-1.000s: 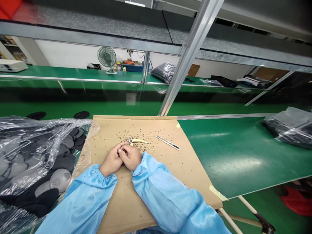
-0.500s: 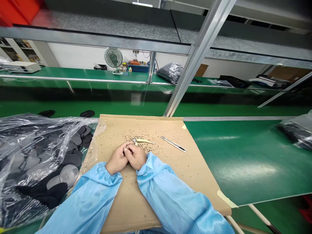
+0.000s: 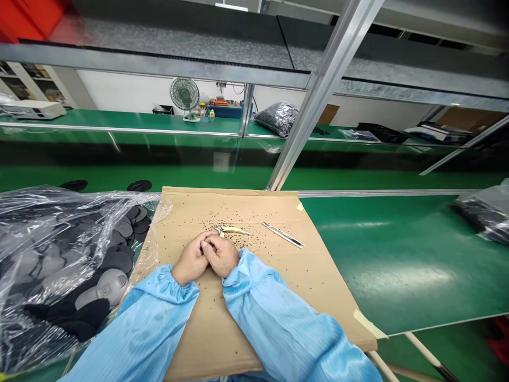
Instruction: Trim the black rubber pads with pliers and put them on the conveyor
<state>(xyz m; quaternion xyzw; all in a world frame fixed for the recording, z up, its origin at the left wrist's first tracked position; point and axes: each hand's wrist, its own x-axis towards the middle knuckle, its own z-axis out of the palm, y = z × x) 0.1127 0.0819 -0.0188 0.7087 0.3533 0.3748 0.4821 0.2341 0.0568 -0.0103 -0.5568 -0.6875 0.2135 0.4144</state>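
Note:
My left hand (image 3: 193,260) and my right hand (image 3: 220,255) are clasped together, fingers interlaced, resting on a flat brown cardboard sheet (image 3: 294,281). Just beyond my fingers lie yellow-handled side cutters (image 3: 233,230), with their metal jaws close to my right hand but not held. Farther right on the cardboard is a slim metal utility knife (image 3: 283,235). Many small black specks (image 3: 238,241) are scattered around the cutters. Both sleeves of a light blue smock cover my forearms.
To the left, a clear plastic bag (image 3: 47,223) holds several grey and black foam pads. The cardboard lies on a green bench top (image 3: 397,254), with another plastic-wrapped bag (image 3: 487,220) at right. An aluminium upright (image 3: 318,101) rises beyond the cardboard.
The whole view has shifted slightly rightward since the oldest frame, from my head moving. My hands stay clasped, and the cutters and knife have not moved on the cardboard.

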